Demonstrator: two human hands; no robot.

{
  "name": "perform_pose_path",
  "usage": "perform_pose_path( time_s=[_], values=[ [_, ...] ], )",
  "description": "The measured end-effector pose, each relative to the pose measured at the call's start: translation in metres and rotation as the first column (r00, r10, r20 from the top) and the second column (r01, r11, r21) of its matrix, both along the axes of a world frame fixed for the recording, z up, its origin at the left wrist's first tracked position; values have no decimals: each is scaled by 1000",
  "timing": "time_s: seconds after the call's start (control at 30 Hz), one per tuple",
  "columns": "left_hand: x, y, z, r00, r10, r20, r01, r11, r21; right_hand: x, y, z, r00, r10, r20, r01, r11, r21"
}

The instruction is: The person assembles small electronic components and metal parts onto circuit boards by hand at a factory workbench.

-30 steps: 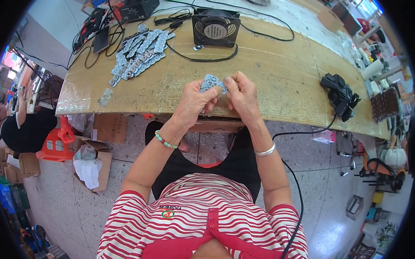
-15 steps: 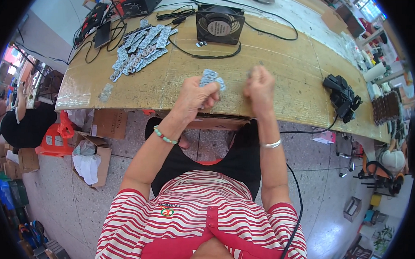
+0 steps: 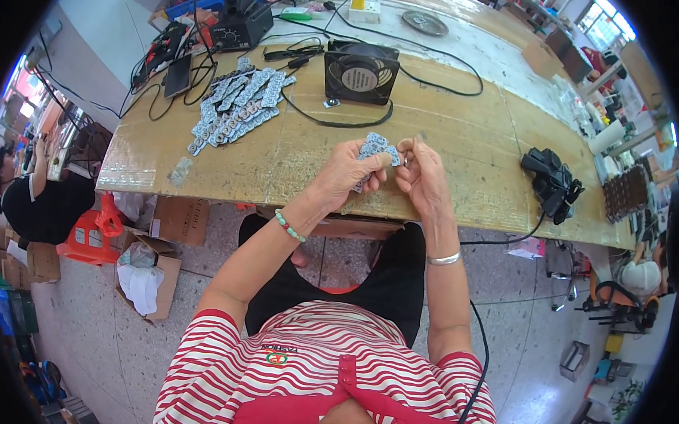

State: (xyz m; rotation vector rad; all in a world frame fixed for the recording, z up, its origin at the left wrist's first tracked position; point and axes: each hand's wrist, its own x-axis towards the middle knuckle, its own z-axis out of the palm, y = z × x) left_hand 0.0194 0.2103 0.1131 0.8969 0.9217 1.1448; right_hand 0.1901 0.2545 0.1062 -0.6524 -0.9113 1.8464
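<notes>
Above the near edge of the workbench, my left hand [image 3: 350,173] is closed round a few small grey-and-white patterned strips [image 3: 375,146], which stick up past its thumb. My right hand [image 3: 424,174] is close beside it, thumb and fingers pinched at the right end of these strips. Whether it grips a strip or some small piece is hidden by the fingers. A loose heap of similar strips [image 3: 242,108], some with rows of round spots, lies on the bench to the left.
Behind my hands stands a square black fan [image 3: 361,74] with its cable on the bench [image 3: 468,160]. A black corded device [image 3: 554,182] lies at the right. A black control box [image 3: 241,29] and a dark phone-like slab [image 3: 177,75] are at the back left. Another person [image 3: 44,202] is at far left.
My right hand has come left to meet the strips in my left hand; before, the two were apart. The whole view has shifted slightly, so the bench appears lower.
</notes>
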Motion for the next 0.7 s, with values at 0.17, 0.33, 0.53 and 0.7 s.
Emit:
perform_pose_path(
  time_s=[0.17,0.33,0.53,0.7],
  values=[
    [-1,28,-7,991,-51,-126,55,998,28,8,12,4,883,-85,462,-8,981,195],
    [-4,27,-12,999,-40,-25,40,999,22,18,116,36,898,-335,286,275,934,228],
    [-2,29,-9,1000,-10,2,10,999,-50,2,303,12,938,-246,242,252,968,8],
    [-1,36,-11,999,-34,15,35,994,-107,-19,434,-6,879,-389,275,399,917,22]
  ],
)
